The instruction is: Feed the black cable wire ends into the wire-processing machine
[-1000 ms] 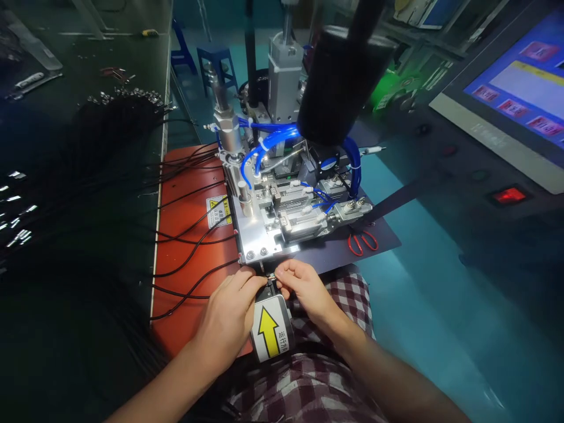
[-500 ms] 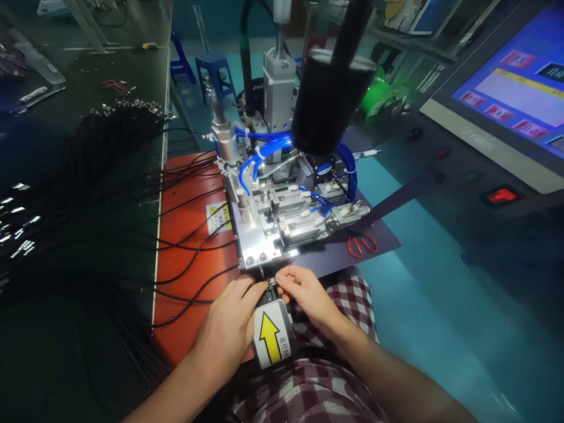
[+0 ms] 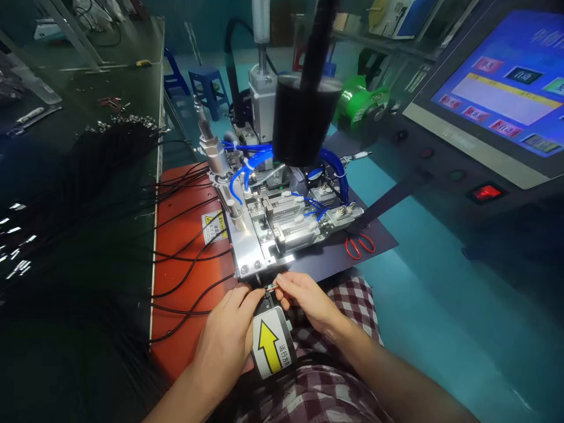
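My left hand [image 3: 232, 326] is closed, thumb and fingertips together at the machine's narrow front track [image 3: 267, 304]. My right hand [image 3: 304, 298] pinches a small cable end [image 3: 272, 287] with thin, light and reddish wires showing. The left fingertips meet the same cable end from the other side; the fingers partly hide it. Just ahead of both hands stands the metal assembly machine [image 3: 258, 247] with blue air hoses. Below them is a white cover [image 3: 272, 346] bearing a yellow arrow. Several black cables [image 3: 194, 258] run from the machine's left side across a red-orange plate [image 3: 176, 235].
A large bundle of black cables [image 3: 118, 153] with metal ends lies on the dark bench at left. Red-handled scissors [image 3: 360, 245] rest on the dark plate at right. A black lamp-like cylinder [image 3: 304, 120] hangs over the machine; a touch screen [image 3: 502, 88] stands at upper right.
The camera view has shifted slightly, so the machine sits a little lower and farther left. Both hands stay together at the track, with the cable end still pinched and its wires showing more plainly.
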The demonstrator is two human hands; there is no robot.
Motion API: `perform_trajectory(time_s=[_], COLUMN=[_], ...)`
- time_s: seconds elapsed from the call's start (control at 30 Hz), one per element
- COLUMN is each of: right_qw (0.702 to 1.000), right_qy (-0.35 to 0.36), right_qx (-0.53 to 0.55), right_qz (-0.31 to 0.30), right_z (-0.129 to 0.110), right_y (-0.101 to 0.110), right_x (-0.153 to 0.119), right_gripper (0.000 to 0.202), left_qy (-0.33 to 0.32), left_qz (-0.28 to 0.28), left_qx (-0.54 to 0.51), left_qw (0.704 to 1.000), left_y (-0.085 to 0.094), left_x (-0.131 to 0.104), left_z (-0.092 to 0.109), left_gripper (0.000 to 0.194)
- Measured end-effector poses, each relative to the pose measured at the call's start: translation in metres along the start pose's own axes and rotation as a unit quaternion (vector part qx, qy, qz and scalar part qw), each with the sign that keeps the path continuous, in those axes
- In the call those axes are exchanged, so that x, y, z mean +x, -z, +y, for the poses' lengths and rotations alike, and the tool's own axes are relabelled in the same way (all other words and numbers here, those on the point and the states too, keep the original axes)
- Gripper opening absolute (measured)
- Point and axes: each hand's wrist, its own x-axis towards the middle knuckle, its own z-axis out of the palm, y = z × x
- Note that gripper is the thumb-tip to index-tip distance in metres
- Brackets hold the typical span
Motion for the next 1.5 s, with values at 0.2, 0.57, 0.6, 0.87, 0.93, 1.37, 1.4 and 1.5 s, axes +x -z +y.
perform_trajectory(time_s=[0.2, 0.57, 0.6, 0.87, 0.93, 1.37, 1.4, 1.5], right_qw=[0.997, 0.996, 0.998, 0.997, 0.993, 0.995, 0.994, 0.996], right_qy=[0.049, 0.072, 0.062, 0.044, 0.072, 0.060, 0.063, 0.051], right_qx=[-0.050, -0.036, -0.020, -0.046, -0.072, -0.033, -0.037, -0.010], right_qz=[0.035, 0.026, 0.019, 0.034, 0.053, 0.069, 0.079, 0.078], right_z=[0.005, 0.008, 0.008, 0.000, 0.002, 0.003, 0.004, 0.006], right_y=[-0.004, -0.004, -0.003, -0.005, -0.006, -0.008, -0.009, -0.014], right_x=[-0.002, -0.002, -0.002, -0.006, -0.006, -0.003, -0.003, -0.003], right_gripper=[0.037, 0.032, 0.033, 0.017, 0.014, 0.032, 0.031, 0.031], left_qy=[-0.012, 0.017, 0.016, 0.013, 0.011, 0.007, 0.012, 0.026], left_qz=[-0.020, -0.087, -0.087, -0.072, -0.072, -0.068, -0.072, -0.083], left_qx=[0.016, 0.066, 0.061, 0.039, 0.039, 0.042, 0.041, 0.038], left_qw=[1.000, 0.994, 0.994, 0.997, 0.997, 0.997, 0.996, 0.996], left_y=[0.001, -0.001, -0.001, 0.000, 0.000, -0.002, -0.001, 0.000], left_x=[0.001, 0.002, 0.002, 0.004, 0.004, -0.001, -0.001, 0.000], left_z=[0.000, 0.003, 0.002, 0.003, 0.004, 0.001, 0.001, 0.003], left_gripper=[0.037, 0.040, 0.040, 0.038, 0.037, 0.039, 0.039, 0.039])
